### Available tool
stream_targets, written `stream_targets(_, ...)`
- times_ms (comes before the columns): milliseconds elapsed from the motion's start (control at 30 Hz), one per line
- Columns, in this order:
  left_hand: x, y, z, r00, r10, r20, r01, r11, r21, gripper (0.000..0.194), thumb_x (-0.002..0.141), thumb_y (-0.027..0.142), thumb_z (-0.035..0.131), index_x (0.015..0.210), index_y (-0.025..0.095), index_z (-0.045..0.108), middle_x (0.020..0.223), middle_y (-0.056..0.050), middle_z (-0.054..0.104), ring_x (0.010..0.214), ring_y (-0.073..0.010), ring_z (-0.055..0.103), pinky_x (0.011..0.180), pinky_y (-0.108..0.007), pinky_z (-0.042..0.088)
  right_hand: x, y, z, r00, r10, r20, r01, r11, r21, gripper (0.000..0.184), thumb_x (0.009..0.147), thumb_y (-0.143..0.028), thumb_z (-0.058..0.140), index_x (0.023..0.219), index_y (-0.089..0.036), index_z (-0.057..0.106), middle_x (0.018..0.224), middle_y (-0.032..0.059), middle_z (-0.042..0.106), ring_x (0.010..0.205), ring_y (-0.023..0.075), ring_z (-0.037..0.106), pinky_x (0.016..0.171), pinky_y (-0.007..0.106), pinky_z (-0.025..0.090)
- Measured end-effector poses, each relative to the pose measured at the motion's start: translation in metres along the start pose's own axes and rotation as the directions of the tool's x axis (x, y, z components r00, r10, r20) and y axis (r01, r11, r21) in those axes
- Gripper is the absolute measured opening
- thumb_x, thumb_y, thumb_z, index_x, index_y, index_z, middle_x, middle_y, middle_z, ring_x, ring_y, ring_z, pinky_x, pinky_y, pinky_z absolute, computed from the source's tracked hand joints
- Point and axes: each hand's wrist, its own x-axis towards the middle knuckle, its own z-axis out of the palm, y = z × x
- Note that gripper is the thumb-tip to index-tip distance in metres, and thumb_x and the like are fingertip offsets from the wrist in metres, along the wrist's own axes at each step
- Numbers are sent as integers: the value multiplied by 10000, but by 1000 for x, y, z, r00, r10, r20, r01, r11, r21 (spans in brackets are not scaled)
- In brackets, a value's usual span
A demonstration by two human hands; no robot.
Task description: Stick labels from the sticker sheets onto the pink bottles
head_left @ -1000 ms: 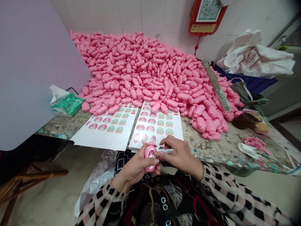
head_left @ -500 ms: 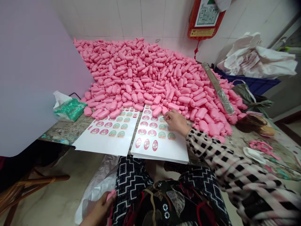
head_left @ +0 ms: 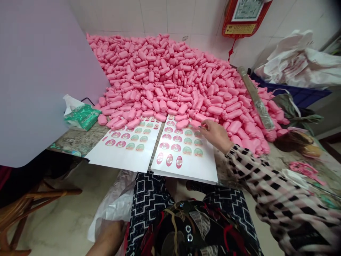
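My right hand (head_left: 217,134) is closed in a pinch at the front edge of a large heap of small pink bottle-shaped pieces (head_left: 170,74). A tiny object shows at its fingertips, too small to name. Below that hand lies a right-hand sheet of stickers (head_left: 186,171), with pink and green rounded labels and several pink ovals along its lower rows. A second sticker sheet (head_left: 119,160) lies to its left. My left hand (head_left: 113,233) is low beside my left leg, at a white plastic bag (head_left: 106,213); its fingers are hidden.
A green tissue pack (head_left: 84,116) sits at the left by a pale panel (head_left: 48,71). On the right, a long wrapped bar (head_left: 257,101) rests on the heap. Farther right are a blue crate (head_left: 301,94) and pink scissors (head_left: 306,170). A wooden stool (head_left: 48,193) stands lower left.
My left hand, which held a pink piece, has moved down beside my leg and its fingers are now out of sight. The right hand has shifted slightly to the right; the view has moved too.
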Motion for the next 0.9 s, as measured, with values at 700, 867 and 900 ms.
stream_targets(700,-7,172,-60,795,475,-378,-605,573,-552,198,732,266,634,917,218,584,879,-28,623,815,-175,593,752,-304,469,-110,-36,24,963,-191,191,155,970,188,280,928,-347,369,1012,-246,616,913,32,571,810,152,555,675,263,384)
stream_targets(867,1,178,-47,690,600,-405,-709,674,-207,377,798,237,529,1171,265,579,1464,-88,309,1262,-291,401,990,-416,351,-109,-47,36,969,-190,156,191,982,8,257,938,-322,348,1001,-230,579,943,47,571,840,161,558,643,255,367)
stream_targets(900,3,178,-45,702,604,-378,-696,695,-181,417,797,236,530,1212,274,555,1498,-85,232,1269,-303,392,981,-426,360,-109,-48,36,970,-184,159,190,982,-21,259,940,-324,341,991,-228,576,944,50,568,825,161,559,630,257,363)
